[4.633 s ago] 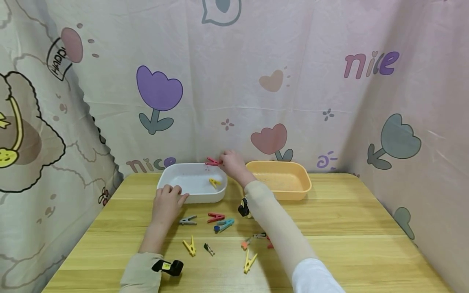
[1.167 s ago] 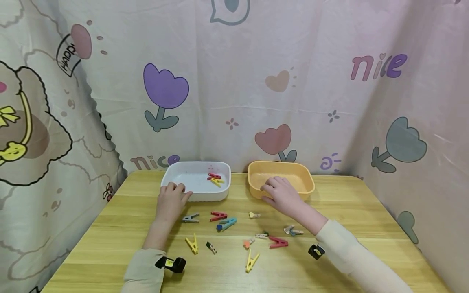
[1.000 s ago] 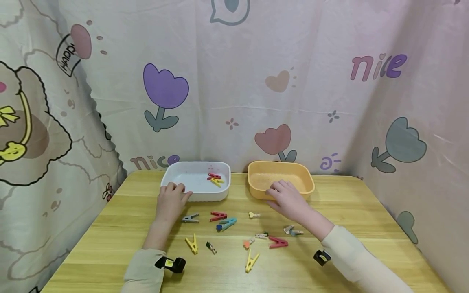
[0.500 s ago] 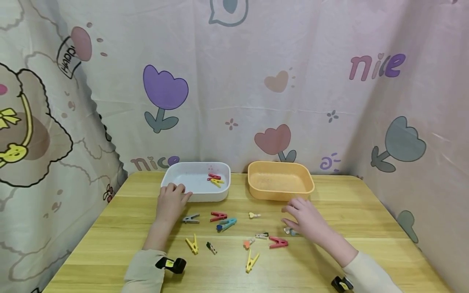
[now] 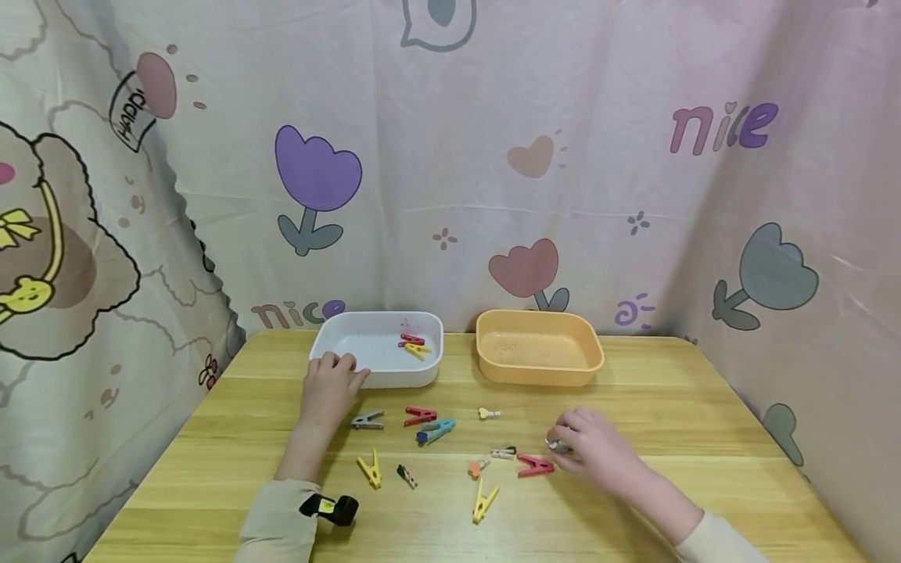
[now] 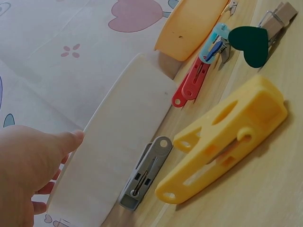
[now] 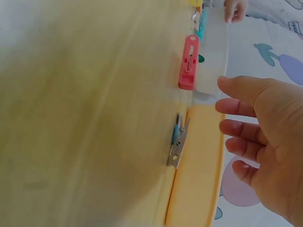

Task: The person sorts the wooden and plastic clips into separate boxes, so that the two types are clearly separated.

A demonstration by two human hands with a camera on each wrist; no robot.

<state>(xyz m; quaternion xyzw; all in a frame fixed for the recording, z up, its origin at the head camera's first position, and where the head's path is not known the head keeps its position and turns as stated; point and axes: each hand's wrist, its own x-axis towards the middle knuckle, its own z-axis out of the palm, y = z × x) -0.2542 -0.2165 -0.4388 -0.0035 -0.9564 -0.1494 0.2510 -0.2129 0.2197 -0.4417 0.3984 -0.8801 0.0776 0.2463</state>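
Note:
My left hand (image 5: pixel 329 391) grips the front rim of the white plastic basin (image 5: pixel 394 378), thumb outside and fingers over the edge. One red and one yellow clothespin (image 5: pixel 417 349) lie in that basin. At the right, my right hand (image 5: pixel 594 450) is over small decorated clothespins (image 5: pixel 558 446), which its fingers partly hide. The right wrist view shows its thumb and fingers (image 7: pixel 241 127) spread apart with nothing between them, and a small wooden clothespin (image 7: pixel 177 144) a short way off. A red clothespin (image 5: pixel 535 466) lies just left of that hand.
A yellow-orange basin (image 5: pixel 538 376) stands at the back right of the wooden table (image 5: pixel 633 375). Between the arms lie a grey clothespin (image 5: pixel 367 421), a red clothespin (image 5: pixel 420 416), a blue clothespin (image 5: pixel 436 431), yellow clothespins (image 5: pixel 482 502) and several small decorated ones. A patterned curtain (image 5: pixel 422 156) hangs behind.
Earlier, my right hand put a red clothespin into the white basin. It has since moved right and down, past the front of the yellow-orange basin, to the small clothespins. My left hand stays put.

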